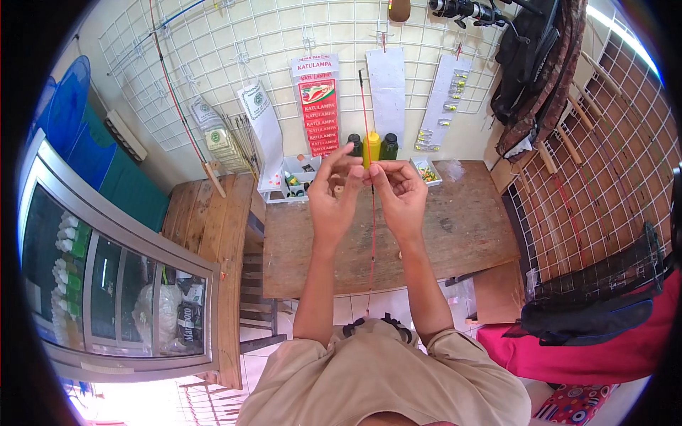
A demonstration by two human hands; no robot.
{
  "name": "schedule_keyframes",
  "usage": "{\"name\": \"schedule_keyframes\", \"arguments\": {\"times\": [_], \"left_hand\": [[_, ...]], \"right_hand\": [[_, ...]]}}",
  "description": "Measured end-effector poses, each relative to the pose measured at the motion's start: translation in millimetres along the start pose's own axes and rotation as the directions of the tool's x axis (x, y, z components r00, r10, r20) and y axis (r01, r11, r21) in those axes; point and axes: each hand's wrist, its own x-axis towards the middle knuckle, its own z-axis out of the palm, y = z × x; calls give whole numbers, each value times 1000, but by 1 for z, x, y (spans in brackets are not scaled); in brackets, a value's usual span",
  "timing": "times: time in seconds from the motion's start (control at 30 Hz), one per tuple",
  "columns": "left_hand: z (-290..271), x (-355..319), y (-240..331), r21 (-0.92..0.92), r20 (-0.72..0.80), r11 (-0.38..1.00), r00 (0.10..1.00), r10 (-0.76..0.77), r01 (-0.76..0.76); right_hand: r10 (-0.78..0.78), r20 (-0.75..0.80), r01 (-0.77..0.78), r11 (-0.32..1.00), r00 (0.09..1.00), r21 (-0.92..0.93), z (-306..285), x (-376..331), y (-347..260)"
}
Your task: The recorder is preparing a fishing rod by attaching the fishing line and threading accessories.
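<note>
Interior of a small fishing-tackle shop, as indicated by a white wire grid [270,42] hung with a strip of red packets [320,117] and a sheet of small yellow packs [452,106]; a black reel [465,10] at upper right; a fishing rod [214,180] slanting at left; further rods [548,159] racked at right, near dark bags [524,71]; a glass-fronted cabinet [142,366] holding rows of green and white goods [69,266]; a wooden table [462,227] below the grid

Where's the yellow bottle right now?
In the head view, the yellow bottle is above and slightly right of centre, between two dark bottles, beyond the left hand and right hand.
</note>
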Motion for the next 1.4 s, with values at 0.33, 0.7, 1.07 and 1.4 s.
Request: {"name": "schedule_keyframes", "arguments": {"times": [0.33, 0.7, 1.07, 1.4], "left_hand": [[-5, 23, 8, 79, 187, 987, 970, -153, 140], [-2, 11, -21, 2, 99, 1000, 995, -31, 31], [5, -10, -14, 11, 197, 994, 974, -110, 110], [14, -30, -21, -92, 124, 980, 979, -162, 174]], "right_hand": [[78, 35, -76, 996, 996, -56, -5, -2, 10], [94, 121, -63, 969, 988, -239, -21, -6, 13], [112, 78, -83, 950, 991, -303, -37, -24, 10], [104, 56, -80, 941, 993, -330, -48, -29, 2]]}}
